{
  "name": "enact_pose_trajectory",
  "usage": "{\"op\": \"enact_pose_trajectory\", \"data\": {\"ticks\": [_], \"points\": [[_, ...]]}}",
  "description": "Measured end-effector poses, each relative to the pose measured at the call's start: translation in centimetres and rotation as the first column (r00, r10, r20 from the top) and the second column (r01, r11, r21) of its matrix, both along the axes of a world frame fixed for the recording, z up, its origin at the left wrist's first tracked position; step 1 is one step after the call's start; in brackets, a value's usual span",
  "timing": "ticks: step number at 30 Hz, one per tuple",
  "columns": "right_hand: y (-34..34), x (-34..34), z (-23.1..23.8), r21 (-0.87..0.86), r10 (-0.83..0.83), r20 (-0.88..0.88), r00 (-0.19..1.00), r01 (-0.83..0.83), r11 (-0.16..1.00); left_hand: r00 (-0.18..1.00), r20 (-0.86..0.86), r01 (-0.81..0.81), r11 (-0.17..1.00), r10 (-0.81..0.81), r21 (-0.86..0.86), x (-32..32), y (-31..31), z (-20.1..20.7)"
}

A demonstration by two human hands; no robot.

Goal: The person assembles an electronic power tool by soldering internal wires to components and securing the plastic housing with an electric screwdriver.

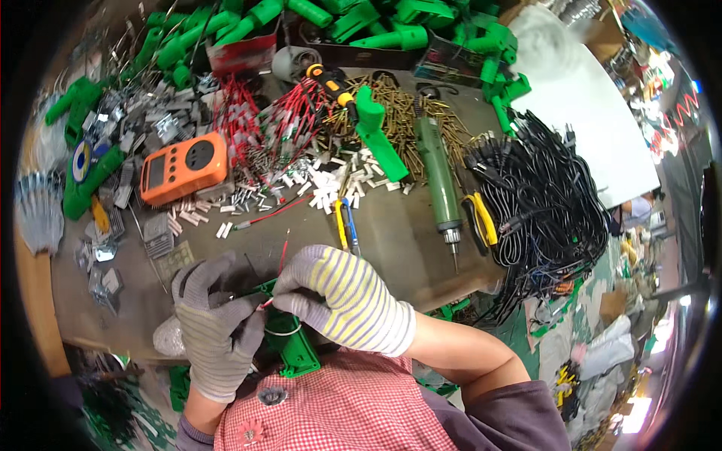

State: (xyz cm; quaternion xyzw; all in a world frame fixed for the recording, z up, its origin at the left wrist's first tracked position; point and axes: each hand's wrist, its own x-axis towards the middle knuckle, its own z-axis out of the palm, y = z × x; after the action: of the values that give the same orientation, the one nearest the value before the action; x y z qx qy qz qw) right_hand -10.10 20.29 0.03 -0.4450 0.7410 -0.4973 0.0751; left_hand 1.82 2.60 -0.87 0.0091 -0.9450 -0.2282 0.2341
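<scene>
Both my hands wear striped knit gloves and meet near the table's front edge. My left hand [214, 323] pinches the left end of a short red and white wire [265, 304]. From the right, my right hand [338, 293] pinches the same wire between thumb and fingertips. Just below the fingers lies a green plastic housing [295, 352], tilted against my checked apron, partly covered by my hands. A pale wire loop [284, 332] crosses it. One thin red wire [284, 249] sticks up beyond my fingers. What exactly the fingertips press together is mostly hidden.
Beyond my hands lie an orange meter [184, 171], a green electric screwdriver [436, 173], yellow-handled pliers [481, 219] and small cutters [347, 225]. White sleeves [338, 180], long screws [398, 113] and red wires [244, 124] are heaped behind. Black cables [549, 203] pile at right.
</scene>
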Motion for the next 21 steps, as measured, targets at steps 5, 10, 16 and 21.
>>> {"op": "enact_pose_trajectory", "data": {"ticks": [5, 10, 16, 21], "points": [[7.4, -4.4, 3.1, 0.108, -0.346, -0.41, 0.844, 0.422, 0.9, 0.996, 0.058, -0.067, 0.991, 0.061, 0.113, 0.6, 0.0, -0.4], [23.9, -9.5, 6.8, -0.002, -0.454, -0.882, 0.126, 0.963, 0.271, 0.999, 0.026, -0.04, 0.985, 0.036, 0.17, 0.7, 0.2, -0.5], [29.9, -10.9, 9.2, 0.246, -0.125, -0.948, 0.292, 0.923, 0.296, 1.0, 0.03, -0.003, 0.99, -0.001, 0.141, 0.5, -0.3, -0.5], [28.5, -11.4, 10.7, 0.446, -0.039, -0.883, 0.468, 0.862, 0.241, 0.999, -0.022, -0.026, 0.979, 0.031, 0.204, 1.4, -0.2, -0.7]]}}
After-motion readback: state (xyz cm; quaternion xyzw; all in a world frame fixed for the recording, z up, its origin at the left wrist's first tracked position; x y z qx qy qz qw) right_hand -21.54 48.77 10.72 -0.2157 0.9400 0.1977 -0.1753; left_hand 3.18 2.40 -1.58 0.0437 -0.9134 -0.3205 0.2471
